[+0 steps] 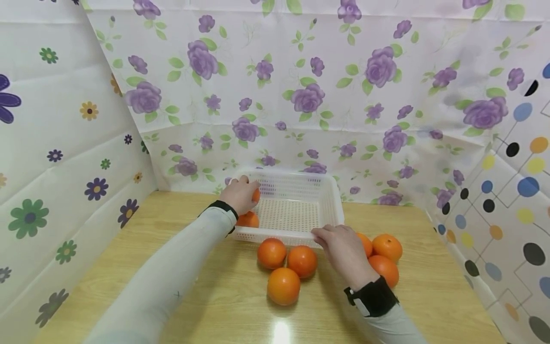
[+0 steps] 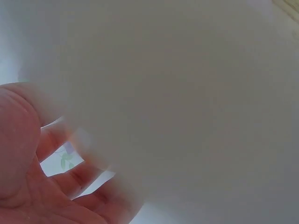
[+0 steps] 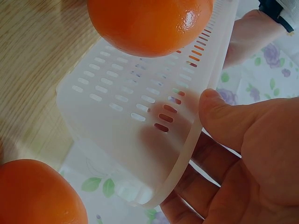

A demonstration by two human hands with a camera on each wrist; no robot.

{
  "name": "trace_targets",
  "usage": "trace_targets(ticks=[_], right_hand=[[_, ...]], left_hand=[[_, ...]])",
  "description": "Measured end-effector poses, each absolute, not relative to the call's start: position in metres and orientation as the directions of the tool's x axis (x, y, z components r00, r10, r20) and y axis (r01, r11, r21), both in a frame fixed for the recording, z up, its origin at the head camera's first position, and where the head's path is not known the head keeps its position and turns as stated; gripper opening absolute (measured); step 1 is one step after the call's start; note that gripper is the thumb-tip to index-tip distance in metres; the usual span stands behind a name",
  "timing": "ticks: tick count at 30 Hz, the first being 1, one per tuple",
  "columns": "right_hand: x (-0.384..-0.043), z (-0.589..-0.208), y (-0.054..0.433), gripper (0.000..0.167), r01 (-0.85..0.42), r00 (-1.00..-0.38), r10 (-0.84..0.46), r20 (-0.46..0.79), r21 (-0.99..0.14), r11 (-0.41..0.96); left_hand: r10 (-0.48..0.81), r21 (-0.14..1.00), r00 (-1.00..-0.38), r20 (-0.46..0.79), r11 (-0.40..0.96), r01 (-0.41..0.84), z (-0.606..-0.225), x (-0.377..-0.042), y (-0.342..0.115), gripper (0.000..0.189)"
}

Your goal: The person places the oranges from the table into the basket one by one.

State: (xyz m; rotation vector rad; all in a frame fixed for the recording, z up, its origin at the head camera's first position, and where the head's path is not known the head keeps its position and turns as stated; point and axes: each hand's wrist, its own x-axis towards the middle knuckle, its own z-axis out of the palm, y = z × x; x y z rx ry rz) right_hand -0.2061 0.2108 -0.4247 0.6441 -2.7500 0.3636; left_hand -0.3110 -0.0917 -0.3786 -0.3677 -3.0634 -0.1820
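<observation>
White basket (image 1: 285, 234) stands on far part of wooden table (image 1: 434, 267), head view; left hand (image 1: 239, 195) over one orange (image 1: 256, 196) at its left end, second orange (image 1: 248, 220) nearer, inside. Three oranges (image 1: 283, 286) lie just in front, three more (image 1: 387, 247) beside right hand (image 1: 343, 251). Left wrist view: mostly pale blur; fingers (image 2: 72, 181) spaced apart, cannot tell whether gripping fruit. Right wrist view: thumb (image 3: 229, 114) and fingers pinch basket rim (image 3: 183, 156).

Backed by a white rose-print sheet (image 1: 279, 81) with purple blooms, creased crosswise. Flanked on the left by a daisy-print sheet (image 1: 70, 138), on the right by a polka-dot sheet (image 1: 509, 186) with thin linking lines. Bounded below by a light wood-grain tabletop (image 1: 429, 296), catching a white glare (image 1: 281, 333) in front.
</observation>
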Motion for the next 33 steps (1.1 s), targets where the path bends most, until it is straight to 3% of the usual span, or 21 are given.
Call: trace_targets(ticks=[25, 33], right_hand=[[-0.205, -0.426, 0.21, 0.017, -0.496, -0.828, -0.408, 0.385, -0.163, 0.853], [-0.204, -0.425, 0.209, 0.018, -0.482, -0.838, -0.398, 0.374, -0.166, 0.86]], left_hand=[[0.203, 0.081, -0.978, 0.043, 0.975, 0.206, -0.39, -0.317, -0.087, 0.056], [0.229, -0.008, -0.972, 0.044, 0.973, 0.229, -0.398, -0.318, -0.086, 0.053]])
